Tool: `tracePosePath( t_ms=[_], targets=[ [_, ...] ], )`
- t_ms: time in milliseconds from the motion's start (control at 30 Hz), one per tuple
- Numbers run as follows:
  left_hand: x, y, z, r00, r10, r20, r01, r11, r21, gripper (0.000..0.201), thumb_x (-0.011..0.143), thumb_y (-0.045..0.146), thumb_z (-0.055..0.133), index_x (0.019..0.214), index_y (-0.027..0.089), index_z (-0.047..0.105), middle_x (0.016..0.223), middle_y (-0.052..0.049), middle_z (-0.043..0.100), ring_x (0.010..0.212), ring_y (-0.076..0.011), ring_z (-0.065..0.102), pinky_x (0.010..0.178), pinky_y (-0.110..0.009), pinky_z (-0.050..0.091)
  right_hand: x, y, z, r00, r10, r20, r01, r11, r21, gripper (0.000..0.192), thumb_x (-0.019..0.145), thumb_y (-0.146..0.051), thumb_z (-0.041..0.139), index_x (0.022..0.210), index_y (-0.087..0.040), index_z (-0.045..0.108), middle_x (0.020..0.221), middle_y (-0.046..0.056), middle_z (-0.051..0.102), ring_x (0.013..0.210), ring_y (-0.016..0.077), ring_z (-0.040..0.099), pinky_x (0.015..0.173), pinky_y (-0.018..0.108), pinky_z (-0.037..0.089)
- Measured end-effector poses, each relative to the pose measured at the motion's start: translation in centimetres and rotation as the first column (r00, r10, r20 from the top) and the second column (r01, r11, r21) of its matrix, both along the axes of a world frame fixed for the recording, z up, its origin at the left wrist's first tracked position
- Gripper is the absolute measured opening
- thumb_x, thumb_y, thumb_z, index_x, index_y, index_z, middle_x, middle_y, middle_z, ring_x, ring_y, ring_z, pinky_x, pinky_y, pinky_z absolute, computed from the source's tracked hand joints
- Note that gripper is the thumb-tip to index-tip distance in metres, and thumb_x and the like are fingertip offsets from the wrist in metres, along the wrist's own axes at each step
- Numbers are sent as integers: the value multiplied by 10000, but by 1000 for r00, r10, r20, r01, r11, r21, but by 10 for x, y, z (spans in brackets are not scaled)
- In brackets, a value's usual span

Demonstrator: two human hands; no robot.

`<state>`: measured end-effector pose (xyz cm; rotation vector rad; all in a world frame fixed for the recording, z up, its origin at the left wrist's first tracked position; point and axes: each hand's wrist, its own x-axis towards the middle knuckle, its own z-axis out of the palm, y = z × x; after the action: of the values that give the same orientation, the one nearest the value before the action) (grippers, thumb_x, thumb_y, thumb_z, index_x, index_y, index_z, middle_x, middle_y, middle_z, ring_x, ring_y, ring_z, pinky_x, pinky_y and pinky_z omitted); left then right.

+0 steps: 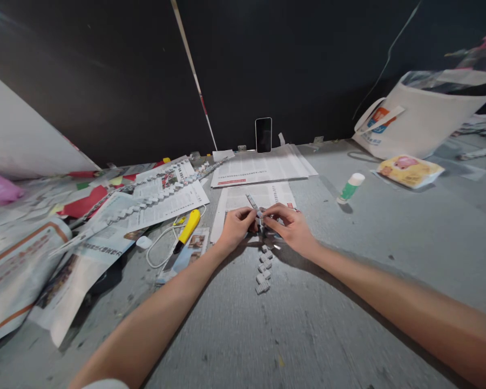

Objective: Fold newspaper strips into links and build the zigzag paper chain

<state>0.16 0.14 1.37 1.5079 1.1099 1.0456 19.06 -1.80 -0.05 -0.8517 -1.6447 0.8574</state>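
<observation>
My left hand (pixel 238 226) and my right hand (pixel 289 227) meet over the grey table (pixel 348 270), both pinching a folded newspaper strip (pixel 254 206) that sticks up between the fingers. From my hands a braided paper chain (pixel 264 267) made of the same strip trails toward me on the tabletop. A sheet of newspaper (pixel 243 195) lies flat just beyond my hands.
A yellow utility knife (pixel 187 229) and a white cable (pixel 162 246) lie left of my hands. Newspapers and long paper chains (pixel 154 200) cover the left. A phone (pixel 263 135) leans on the dark wall. A glue stick (pixel 350 188), snack packet (pixel 409 170) and white bag (pixel 417 119) sit right.
</observation>
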Motion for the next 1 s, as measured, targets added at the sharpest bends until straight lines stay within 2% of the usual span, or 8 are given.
tracePosePath(
  t_ms=[167,400,533,833,1000],
  targets=[
    [-1,0,0,1000,19,5,-19,1000,-4,454,864,584,685,716,155,677,578,-16,620,545,-122,534,575,-258,422,0,-1,1,999,-19,26,19,1000,12,136,982,-400,724,943,-280,774,931,35,738,897,207,688,866,376,535],
    [-3,1,-5,998,59,25,-59,998,-14,438,843,579,730,768,148,705,577,-9,616,532,-117,526,553,-253,409,-2,2,-1,994,-65,91,71,995,-63,206,950,-431,716,887,-247,783,887,66,782,835,233,716,827,403,564],
    [-3,0,-4,999,36,26,-36,999,-9,426,843,569,738,777,149,713,577,-9,612,538,-115,518,559,-253,408,-3,3,-1,996,-56,70,65,991,-121,220,932,-430,711,864,-234,785,865,75,799,795,240,727,790,410,584],
    [-1,-1,-4,1000,-16,-12,16,1000,-3,437,836,583,741,757,154,702,575,-9,613,532,-112,511,550,-254,392,-3,4,-1,993,-78,91,90,987,-136,195,903,-366,704,798,-209,753,791,54,783,725,210,711,691,346,562],
    [-3,-1,-3,999,-38,-23,38,999,-11,429,850,571,728,765,151,698,582,-15,617,535,-114,520,551,-257,390,-4,4,-2,992,-89,93,101,986,-131,146,873,-308,708,774,-210,753,779,52,780,733,218,719,697,348,559]
  ],
)
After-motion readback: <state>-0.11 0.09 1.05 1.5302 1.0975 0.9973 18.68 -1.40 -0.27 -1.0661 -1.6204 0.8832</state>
